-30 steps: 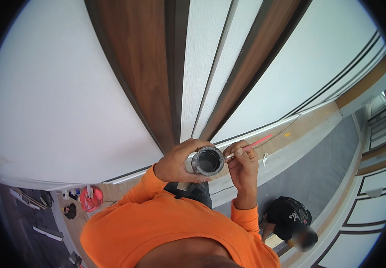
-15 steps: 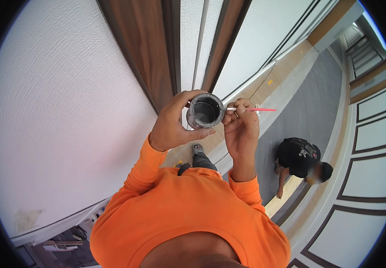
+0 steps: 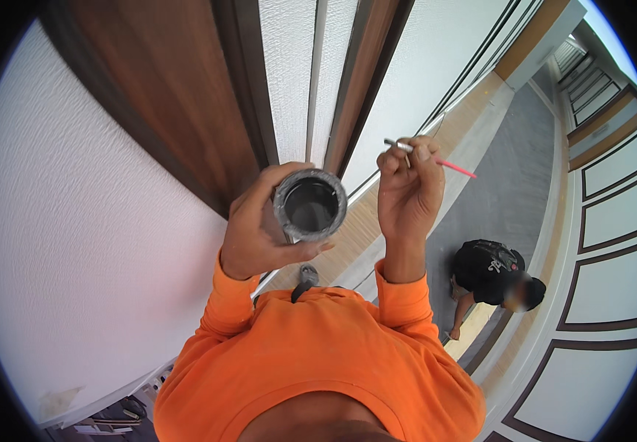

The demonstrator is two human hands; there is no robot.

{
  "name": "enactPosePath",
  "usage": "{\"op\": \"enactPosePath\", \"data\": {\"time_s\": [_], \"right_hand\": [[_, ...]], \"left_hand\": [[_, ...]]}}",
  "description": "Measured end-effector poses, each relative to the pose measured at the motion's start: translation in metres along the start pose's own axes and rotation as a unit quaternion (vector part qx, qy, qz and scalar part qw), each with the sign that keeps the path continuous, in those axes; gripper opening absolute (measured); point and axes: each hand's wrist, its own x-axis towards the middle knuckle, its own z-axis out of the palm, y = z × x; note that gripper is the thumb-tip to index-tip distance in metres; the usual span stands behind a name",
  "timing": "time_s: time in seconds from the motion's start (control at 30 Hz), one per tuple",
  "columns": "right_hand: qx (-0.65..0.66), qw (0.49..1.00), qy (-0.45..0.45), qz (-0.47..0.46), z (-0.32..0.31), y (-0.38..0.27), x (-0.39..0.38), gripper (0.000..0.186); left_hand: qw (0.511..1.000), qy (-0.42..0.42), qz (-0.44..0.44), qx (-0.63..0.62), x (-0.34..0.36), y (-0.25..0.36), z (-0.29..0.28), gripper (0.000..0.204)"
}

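My left hand [image 3: 253, 228] is wrapped round a small round paint pot [image 3: 281, 221], its rim crusted with dark grey. Dark liquid shows inside the pot, whose mouth faces up toward me. To the right, my right hand [image 3: 412, 184] pinches a thin paintbrush [image 3: 457, 169] with a red handle and a silvery ferrule. The dark brush tip points up and left, apart from the pot. Both orange sleeves reach in from below.
Dark brown wood trim [image 3: 152, 96] runs up the white textured wall [image 3: 97, 243] on my left. A narrower brown strip [image 3: 366, 81] stands ahead. At the right, a person in black [image 3: 489, 269] bends low over the grey floor [image 3: 491, 177] beside a pale board [image 3: 473, 331].
The brush has come away from the pot's rim and moved up and right. The pot has shifted left and slightly down, and the wood trim appears larger and farther left.
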Motion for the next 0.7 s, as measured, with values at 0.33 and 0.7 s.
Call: {"op": "enactPosePath", "data": {"time_s": [0.33,0.7], "right_hand": [[-0.272,0.931,-0.051,-0.239,0.012,0.021,0.071,0.01],[-0.328,0.866,-0.144,-0.348,0.018,0.027,0.104,0.013]], "left_hand": [[1.0,0.0,-0.006,0.024,-0.006,-0.011,-0.006,0.096],[0.999,0.022,0.032,0.013,-0.002,-0.012,-0.003,0.087]]}}
